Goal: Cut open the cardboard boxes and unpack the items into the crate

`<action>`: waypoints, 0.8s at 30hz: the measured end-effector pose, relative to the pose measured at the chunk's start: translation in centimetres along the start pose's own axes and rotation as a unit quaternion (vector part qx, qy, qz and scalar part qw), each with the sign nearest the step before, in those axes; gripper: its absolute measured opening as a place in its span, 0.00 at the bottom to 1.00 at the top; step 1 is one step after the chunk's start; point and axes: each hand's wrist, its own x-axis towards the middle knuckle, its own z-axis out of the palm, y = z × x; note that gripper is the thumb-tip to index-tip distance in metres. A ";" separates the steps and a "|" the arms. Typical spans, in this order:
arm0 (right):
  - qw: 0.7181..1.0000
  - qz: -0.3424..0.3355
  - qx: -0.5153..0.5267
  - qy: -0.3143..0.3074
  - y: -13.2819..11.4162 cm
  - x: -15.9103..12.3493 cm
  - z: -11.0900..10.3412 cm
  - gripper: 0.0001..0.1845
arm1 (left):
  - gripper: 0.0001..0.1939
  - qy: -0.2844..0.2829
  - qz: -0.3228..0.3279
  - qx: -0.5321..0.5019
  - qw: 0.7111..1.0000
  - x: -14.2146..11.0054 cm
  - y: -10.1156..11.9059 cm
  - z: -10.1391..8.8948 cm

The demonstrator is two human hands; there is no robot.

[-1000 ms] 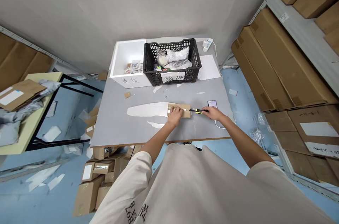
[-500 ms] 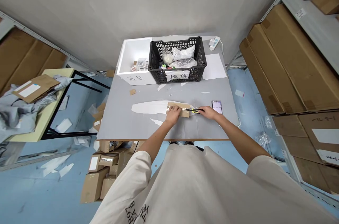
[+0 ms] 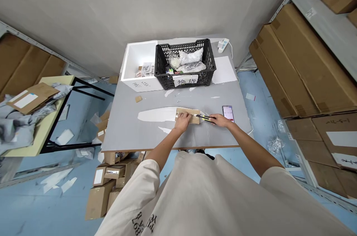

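Observation:
A small flat cardboard box (image 3: 195,111) with clear tape lies on the grey tabletop (image 3: 134,132). My left hand (image 3: 183,121) is on its left part, fingers curled over it and holding it against the table. In my right hand (image 3: 220,120) is a black and yellow utility knife (image 3: 205,117), gripped by its handle. The knife points left, its front end over the right part of the box. Whether the blade touches the tape is too small to tell. A phone (image 3: 228,113) with a lit screen lies just beyond my right hand.
A black plastic crate (image 3: 185,81) with bagged items and a white foam box (image 3: 142,84) stand at the table's back. A power strip (image 3: 223,45) sits behind right. Stacked cartons (image 3: 304,68) line the right side; a side table (image 3: 52,128) with parcels is left.
The knife has tilted slightly, its handle end now lower toward me. My left hand stays on the box. The whole view has shifted a little as the head moved.

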 end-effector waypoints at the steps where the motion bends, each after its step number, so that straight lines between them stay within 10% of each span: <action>1: 1.000 -0.003 -0.005 0.002 -0.2 0.2 0.0 0.18 | 0.24 -0.002 -0.001 -0.002 1.000 0.0 0.0 0.0; 24: 0.995 0.065 0.065 -0.023 -0.8 -0.7 1.3 0.21 | 0.23 -0.012 0.004 -0.010 1.000 0.2 -0.7 -0.4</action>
